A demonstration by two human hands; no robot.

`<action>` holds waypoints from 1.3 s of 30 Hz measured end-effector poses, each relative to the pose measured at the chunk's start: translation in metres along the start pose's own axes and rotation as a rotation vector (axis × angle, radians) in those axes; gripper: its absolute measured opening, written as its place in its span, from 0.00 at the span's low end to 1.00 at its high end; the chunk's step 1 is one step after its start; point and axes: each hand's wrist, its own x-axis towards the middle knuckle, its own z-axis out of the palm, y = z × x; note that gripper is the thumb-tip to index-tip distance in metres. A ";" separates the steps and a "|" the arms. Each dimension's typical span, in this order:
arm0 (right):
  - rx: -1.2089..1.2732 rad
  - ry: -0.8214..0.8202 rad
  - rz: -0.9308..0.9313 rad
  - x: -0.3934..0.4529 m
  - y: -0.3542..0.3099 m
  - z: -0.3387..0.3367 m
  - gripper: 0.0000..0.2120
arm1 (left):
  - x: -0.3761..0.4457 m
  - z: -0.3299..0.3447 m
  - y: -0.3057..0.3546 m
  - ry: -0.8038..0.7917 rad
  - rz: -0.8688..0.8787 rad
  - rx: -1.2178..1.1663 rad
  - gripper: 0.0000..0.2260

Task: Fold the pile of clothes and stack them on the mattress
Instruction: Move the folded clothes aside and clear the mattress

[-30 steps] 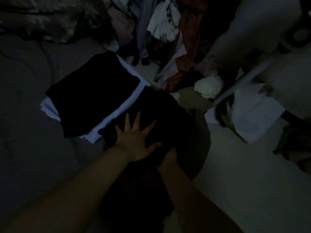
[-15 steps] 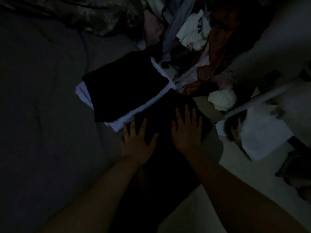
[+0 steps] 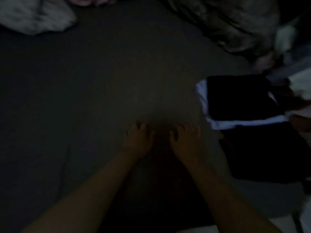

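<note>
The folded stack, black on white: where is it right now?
In the head view the folded stack lies at the right side on the mattress, beyond and right of the right hand, just above another dark garment.

Grey mattress (image 3: 101,98) under folded clothes (image 3: 239,101).

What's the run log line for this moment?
left hand: on mattress, grip unclear | right hand: same | folded stack: right of hands
</note>
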 end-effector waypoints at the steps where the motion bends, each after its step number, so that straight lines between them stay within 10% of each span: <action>1: 0.056 -0.078 -0.026 -0.002 -0.030 0.012 0.24 | -0.010 -0.014 -0.035 0.007 -0.007 -0.077 0.34; 15: 0.897 -0.719 0.163 -0.061 -0.508 0.194 0.11 | -0.190 -0.245 -0.539 0.241 -0.422 -0.235 0.12; 27: 0.909 -0.941 0.141 -0.088 -0.666 0.225 0.11 | -0.218 -0.284 -0.612 0.328 -0.442 -0.254 0.15; 33: 1.056 -0.941 0.324 -0.072 -0.722 0.280 0.32 | -0.185 -0.331 -0.696 0.443 -0.403 -0.065 0.24; 39: 1.021 -0.615 0.570 -0.051 -0.756 0.361 0.29 | -0.080 -0.370 -0.742 0.092 -0.253 0.236 0.33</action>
